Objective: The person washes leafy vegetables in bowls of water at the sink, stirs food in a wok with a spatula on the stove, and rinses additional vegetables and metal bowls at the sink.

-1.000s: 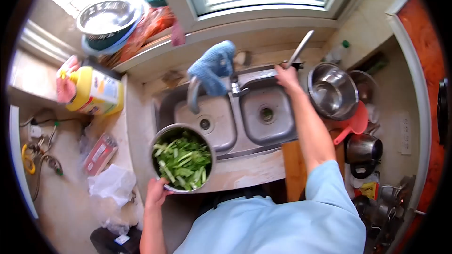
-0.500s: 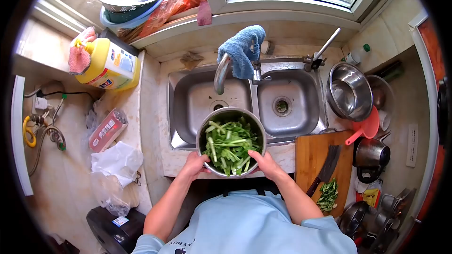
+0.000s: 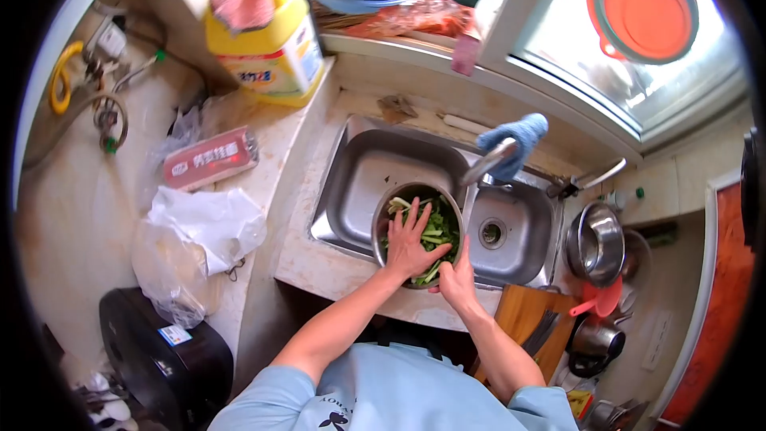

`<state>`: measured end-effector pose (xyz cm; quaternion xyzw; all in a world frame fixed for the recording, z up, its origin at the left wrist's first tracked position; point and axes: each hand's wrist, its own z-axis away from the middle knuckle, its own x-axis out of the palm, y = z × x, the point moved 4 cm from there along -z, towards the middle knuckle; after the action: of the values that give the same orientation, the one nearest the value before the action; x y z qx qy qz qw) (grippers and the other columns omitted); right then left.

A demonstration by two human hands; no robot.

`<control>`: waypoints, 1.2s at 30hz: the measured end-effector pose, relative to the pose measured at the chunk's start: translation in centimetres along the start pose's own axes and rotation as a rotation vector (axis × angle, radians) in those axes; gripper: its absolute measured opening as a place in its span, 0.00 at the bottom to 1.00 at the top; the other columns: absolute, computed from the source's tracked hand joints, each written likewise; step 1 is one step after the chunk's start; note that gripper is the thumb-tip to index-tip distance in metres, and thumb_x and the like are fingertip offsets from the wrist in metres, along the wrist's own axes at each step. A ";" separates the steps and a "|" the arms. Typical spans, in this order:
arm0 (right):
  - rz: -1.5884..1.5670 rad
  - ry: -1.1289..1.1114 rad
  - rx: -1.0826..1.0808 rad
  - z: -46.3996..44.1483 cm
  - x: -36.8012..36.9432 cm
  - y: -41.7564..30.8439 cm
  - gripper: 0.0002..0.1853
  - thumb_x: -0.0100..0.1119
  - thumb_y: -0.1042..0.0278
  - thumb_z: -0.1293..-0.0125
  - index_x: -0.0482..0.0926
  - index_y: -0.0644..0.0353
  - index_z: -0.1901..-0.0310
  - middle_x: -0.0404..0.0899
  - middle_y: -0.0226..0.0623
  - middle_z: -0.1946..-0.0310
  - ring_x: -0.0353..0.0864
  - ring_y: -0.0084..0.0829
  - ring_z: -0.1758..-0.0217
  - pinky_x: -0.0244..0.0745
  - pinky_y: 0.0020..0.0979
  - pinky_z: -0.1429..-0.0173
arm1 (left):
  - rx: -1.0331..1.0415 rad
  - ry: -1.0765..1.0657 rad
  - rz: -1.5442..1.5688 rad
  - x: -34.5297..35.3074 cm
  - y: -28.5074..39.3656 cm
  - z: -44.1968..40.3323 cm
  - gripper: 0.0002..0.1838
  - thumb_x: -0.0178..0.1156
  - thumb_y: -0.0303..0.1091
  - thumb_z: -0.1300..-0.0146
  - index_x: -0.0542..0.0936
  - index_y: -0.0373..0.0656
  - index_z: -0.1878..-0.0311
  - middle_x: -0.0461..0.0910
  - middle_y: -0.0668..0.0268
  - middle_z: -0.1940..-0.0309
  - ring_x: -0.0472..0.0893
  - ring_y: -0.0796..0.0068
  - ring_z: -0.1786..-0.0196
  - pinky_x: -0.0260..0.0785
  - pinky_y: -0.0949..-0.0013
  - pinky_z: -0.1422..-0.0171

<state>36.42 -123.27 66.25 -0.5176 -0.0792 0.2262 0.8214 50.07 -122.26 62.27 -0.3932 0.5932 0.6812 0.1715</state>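
A steel bowl [image 3: 378, 227] of chopped green vegetables [image 3: 437, 227] stands over the front edge of the left sink basin [image 3: 363, 183]. On top of the greens lies my left hand [image 3: 410, 249], palm down with its fingers spread. My right hand [image 3: 458, 281] grips the bowl's right rim, thumb on the near side. The curved faucet [image 3: 488, 161], with a blue cloth [image 3: 515, 144] hung over it, is just behind and right of the bowl.
To the right are the second basin [image 3: 519, 259], a cutting board [image 3: 519, 307] with a knife [image 3: 542, 331], steel bowls [image 3: 596, 243] and a red ladle [image 3: 602, 297]. A yellow jug [image 3: 271, 56], packet [image 3: 211, 160] and plastic bags [image 3: 179, 271] are at left.
The view has swung left. My left hand has left the bowl's rim and now lies spread on the greens. My right hand, on the faucet lever area at first, holds the bowl's right side.
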 end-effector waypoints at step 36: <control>1.502 0.207 -0.785 1.1 11.2 -20.0 0.43 0.54 0.80 0.44 0.51 0.65 0.25 0.50 0.84 0.33 0.82 0.68 0.60 0.83 0.46 0.65 | -0.039 0.699 1.524 -7.4 2.3 -9.3 0.37 0.67 0.41 0.40 0.63 0.42 0.31 0.63 0.53 0.34 0.66 0.52 0.34 0.63 0.53 0.31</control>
<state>51.71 -124.56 83.33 -0.6981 0.2880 0.6184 0.2176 56.23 -129.80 69.39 -0.0759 0.7037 0.4596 -0.5364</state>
